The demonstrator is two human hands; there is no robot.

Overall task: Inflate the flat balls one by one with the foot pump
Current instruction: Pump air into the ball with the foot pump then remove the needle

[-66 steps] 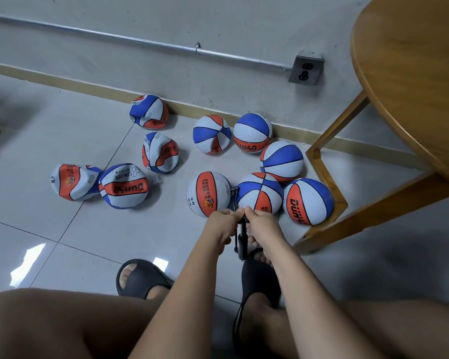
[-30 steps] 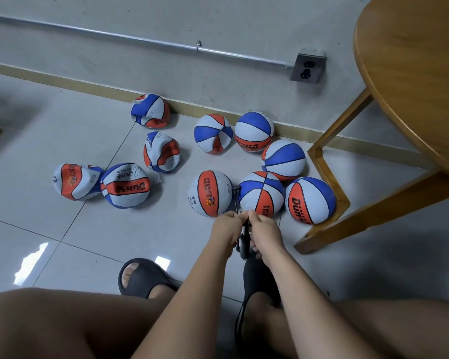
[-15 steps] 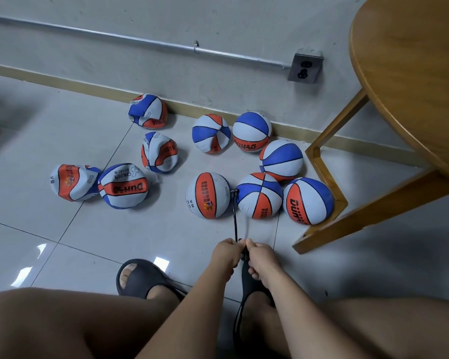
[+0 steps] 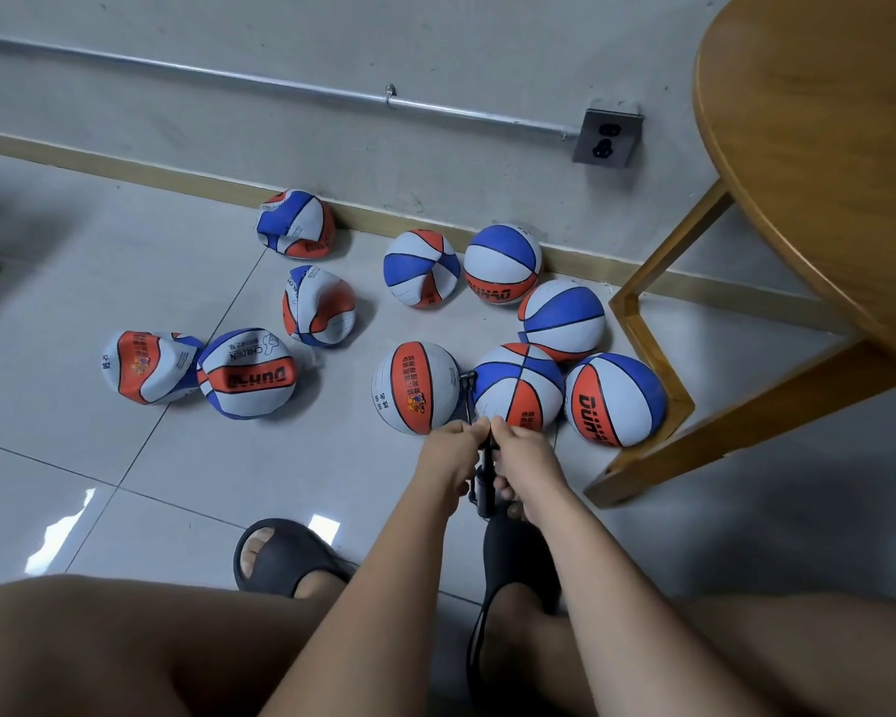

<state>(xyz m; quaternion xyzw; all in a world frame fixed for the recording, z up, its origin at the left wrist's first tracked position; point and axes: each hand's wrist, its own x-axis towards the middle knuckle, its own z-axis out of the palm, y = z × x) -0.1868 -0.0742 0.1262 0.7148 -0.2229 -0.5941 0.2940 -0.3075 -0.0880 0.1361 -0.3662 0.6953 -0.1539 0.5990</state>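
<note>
A black pump stands upright on the floor between my feet. My left hand and my right hand both grip its handle, one on each side, with the handle raised. A thin black hose runs from the pump to a round red, white and blue ball just ahead. Several round balls lie to its right. Crumpled flat balls lie further left and near the wall.
A round wooden table with slanted legs fills the right side. A grey wall with a metal pipe and a socket lies beyond the balls. My black sandals are on the tiled floor.
Both hands pushed the pump handle down towards my foot half a second ago and have pulled it back up now. The balls have stayed in place.
</note>
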